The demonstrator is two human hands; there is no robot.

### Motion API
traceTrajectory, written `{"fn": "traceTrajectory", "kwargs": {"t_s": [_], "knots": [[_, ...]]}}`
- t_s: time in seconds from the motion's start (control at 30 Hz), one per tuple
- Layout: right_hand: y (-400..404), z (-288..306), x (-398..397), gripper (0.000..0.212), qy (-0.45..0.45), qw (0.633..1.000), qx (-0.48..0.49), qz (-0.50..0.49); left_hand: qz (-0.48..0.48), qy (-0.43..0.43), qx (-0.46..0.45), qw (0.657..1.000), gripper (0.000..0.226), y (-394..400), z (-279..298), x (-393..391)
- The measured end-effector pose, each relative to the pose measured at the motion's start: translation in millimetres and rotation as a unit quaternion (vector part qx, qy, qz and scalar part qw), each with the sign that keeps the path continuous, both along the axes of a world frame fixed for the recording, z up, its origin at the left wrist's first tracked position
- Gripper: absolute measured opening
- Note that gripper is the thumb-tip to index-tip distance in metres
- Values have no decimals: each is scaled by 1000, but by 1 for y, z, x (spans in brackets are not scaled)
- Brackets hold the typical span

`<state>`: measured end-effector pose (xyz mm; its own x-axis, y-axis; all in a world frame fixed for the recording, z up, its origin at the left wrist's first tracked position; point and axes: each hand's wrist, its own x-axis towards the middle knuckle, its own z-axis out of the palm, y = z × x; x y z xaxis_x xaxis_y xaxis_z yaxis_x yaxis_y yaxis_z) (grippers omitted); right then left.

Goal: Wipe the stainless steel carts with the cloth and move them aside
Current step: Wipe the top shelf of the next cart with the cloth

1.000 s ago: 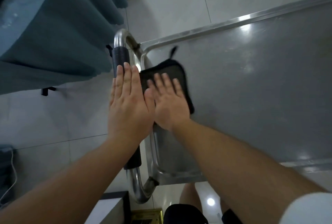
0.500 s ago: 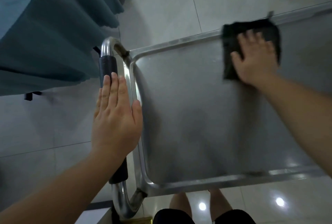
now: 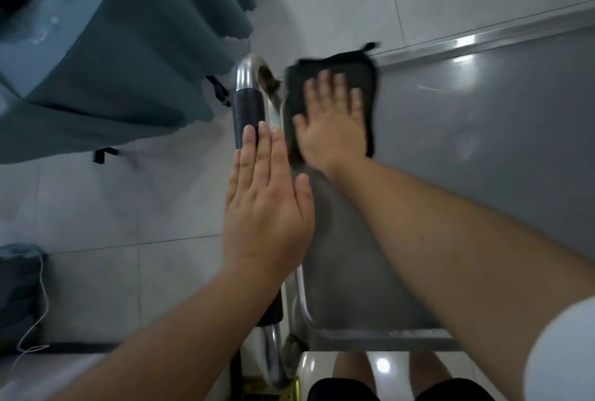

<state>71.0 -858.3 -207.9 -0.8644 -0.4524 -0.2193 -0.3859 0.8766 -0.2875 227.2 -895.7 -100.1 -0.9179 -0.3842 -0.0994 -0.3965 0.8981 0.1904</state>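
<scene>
Right hand [image 3: 333, 125] lies flat on the cloth [image 3: 370, 85], fingers straight and spread, palm pressing it down – no curl, no pinch. The cloth is dark, roughly square, w/ a small loop tab at its far corner; it sits on the cart [image 3: 483, 143] top in the far corner nearest the handle [image 3: 249, 104], its far edge touching the raised rim. Hand and cloth are a bit motion-blurred.

Left hand [image 3: 267, 204] is also flat, fingers straight and together, resting on the handle's black grip sleeve – fingertips on the sleeve, thumb towards the tray edge. Not wrapped round it. The handle is a bent steel tube running along the cart's left end, just beside the tray rim; bare metal shows at both bends.

Cart top is dull grey steel w/ a raised lip, light glare near the far rim. Both forearms are bare; a white sleeve [image 3: 563, 352] shows at lower right. Below the near rim: knees and dark shorts [image 3: 341, 391]. Floor [image 3: 96, 207] is pale tile. Upper left, teal fabric [image 3: 112, 62] hangs in folds close to the handle's far end. A white cord [image 3: 40, 313] trails at far left.
</scene>
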Motion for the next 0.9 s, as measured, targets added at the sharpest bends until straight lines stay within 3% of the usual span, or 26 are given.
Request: {"fn": "traceTrajectory", "kwargs": {"t_s": [0.13,0.2,0.27,0.33,0.5,0.57,0.67,0.77,0.9], "knots": [[-17,0,28,72,0,978,10,207,0,-4,-7,1000,69,1,2,-1],[5,-1,27,77,16,942,5,335,1,-6,-7,1000,68,3,3,-1],[34,-4,23,76,14,920,-13,390,-1,-7,-7,1000,67,3,3,-1],[63,-5,8,71,16,939,-11,344,-4,-5,-2,1000,66,2,3,-1],[152,-7,-81,74,41,997,32,55,-8,-9,-4,1000,66,1,3,-1],[189,-9,-117,77,48,994,43,-83,-5,-8,-7,1000,66,1,4,0],[201,-9,-145,81,9,959,71,-275,1,-4,-9,1000,66,2,5,-1],[165,-6,-133,78,4,957,62,-282,-1,-3,-13,1000,66,2,5,-2],[90,-4,-74,75,10,994,28,-105,4,-1,-18,1000,65,3,5,-3]]}}
